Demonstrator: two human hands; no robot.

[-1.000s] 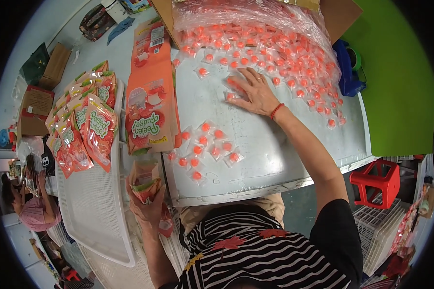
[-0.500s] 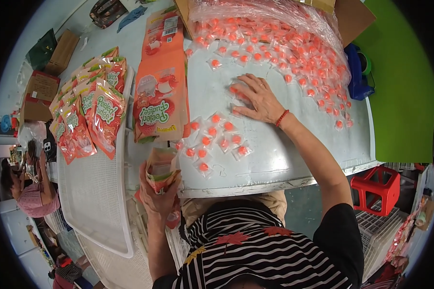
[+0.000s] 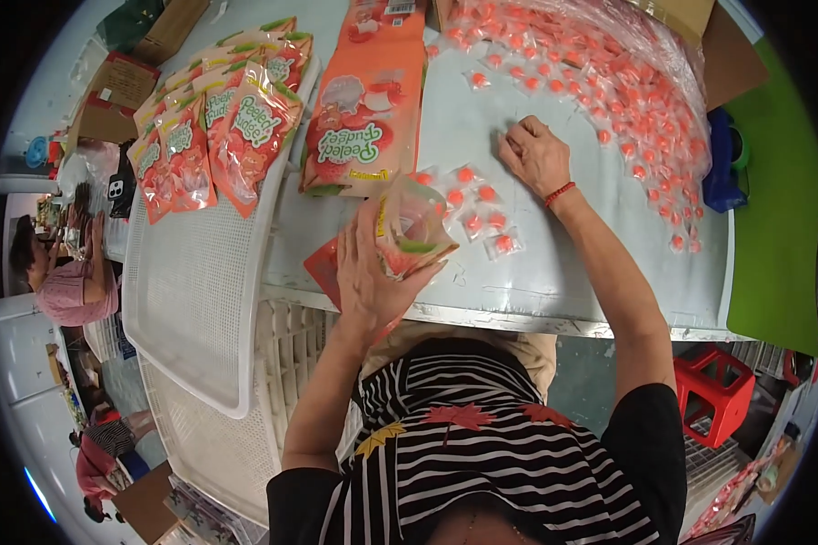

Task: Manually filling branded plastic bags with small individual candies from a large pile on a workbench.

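Note:
My left hand [image 3: 368, 277] is wrapped round an orange-pink stand-up candy pouch [image 3: 411, 259], whose open mouth faces up over the table's front edge. A flat orange pouch [image 3: 323, 271] shows partly beneath that hand. My right hand [image 3: 538, 156] rests on the table with its fingers curled in; whatever they hold, if anything, is hidden. Between the two hands lies a small group of individually wrapped red candies [image 3: 487, 193], partly covered by the pouch. A larger heap of the same candies [image 3: 623, 104] spreads across the right side.
Filled pouches [image 3: 218, 123] stand on a white mesh tray [image 3: 186, 309] at left. Flat orange pouches [image 3: 359, 118] lie stacked beside them. A carton [image 3: 736, 68] stands at the back right, a red stool [image 3: 713, 391] below the table. Other people are at far left.
My left hand has raised the open pouch and brought it rightward over the table edge, beside the small candy group. The right hand's spread fingers have curled in. The whole view has shifted.

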